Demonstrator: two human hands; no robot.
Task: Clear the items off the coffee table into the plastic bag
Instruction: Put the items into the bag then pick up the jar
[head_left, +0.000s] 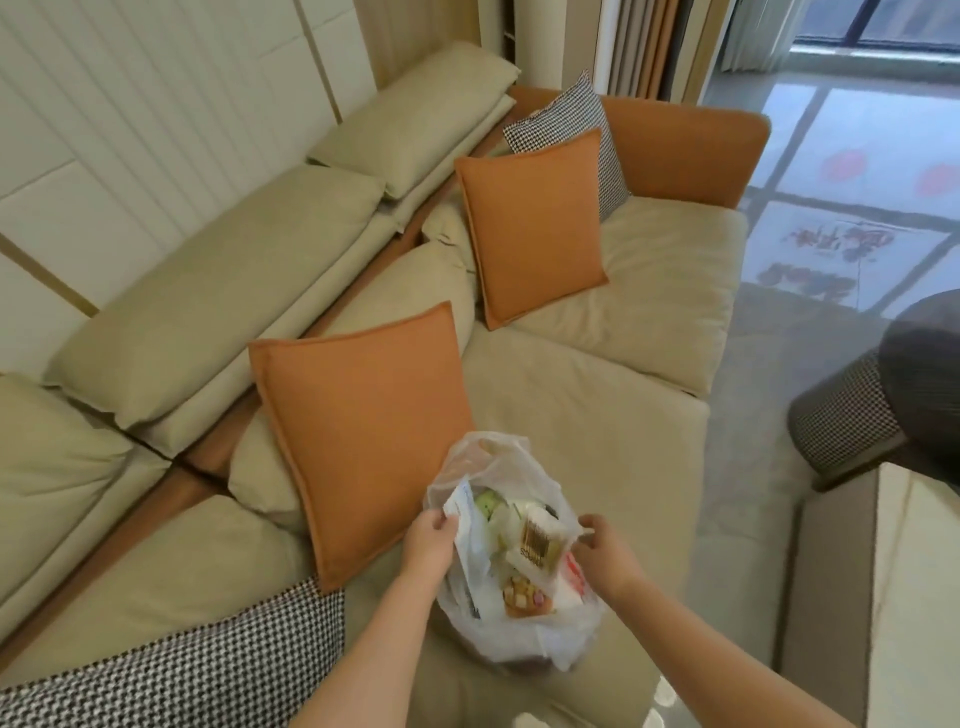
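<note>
The left hand (428, 538) pinched the near rim of the plastic bag (514, 561), and the right hand (602, 553) pinched the opposite rim. Packets filled the bag between them, so bagging looked nearly finished; next probably called for gathering the rims. Beneath lay a beige sofa (597, 395), with an orange cushion (363, 431) beyond the left hand.
</note>
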